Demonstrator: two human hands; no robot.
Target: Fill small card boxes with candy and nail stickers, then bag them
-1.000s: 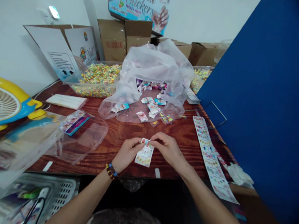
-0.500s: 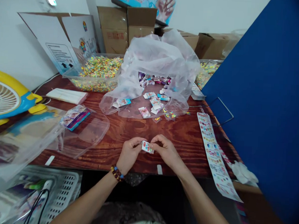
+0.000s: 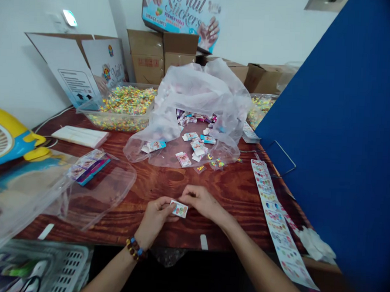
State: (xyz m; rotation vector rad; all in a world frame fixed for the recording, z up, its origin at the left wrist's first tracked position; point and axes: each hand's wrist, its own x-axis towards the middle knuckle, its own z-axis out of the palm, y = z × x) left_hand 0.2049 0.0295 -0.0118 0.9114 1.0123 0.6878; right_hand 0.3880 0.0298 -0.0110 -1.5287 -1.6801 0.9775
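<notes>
My left hand pinches a small nail sticker card between thumb and fingers, low over the table's front part. The card is white, with a row of coloured ovals on the side facing me. Just right of and above it, my right hand is closed, thumb against bent fingers; what is between its fingertips is hidden. Beyond the hands, several small printed boxes lie at the mouth of a large translucent plastic bag. Small candy packets lie beside them. A long strip of nail stickers runs along the right.
Tubs of colourful candy stand behind, near cardboard boxes. A blue panel bounds the right side. At left are a yellow-and-blue fan, a clear bag with printed boxes, and a basket below the table edge.
My right hand has let go of the card's right end and shifted to its upper edge. The card stays in my left hand. The view has tilted up, so everything sits lower.
</notes>
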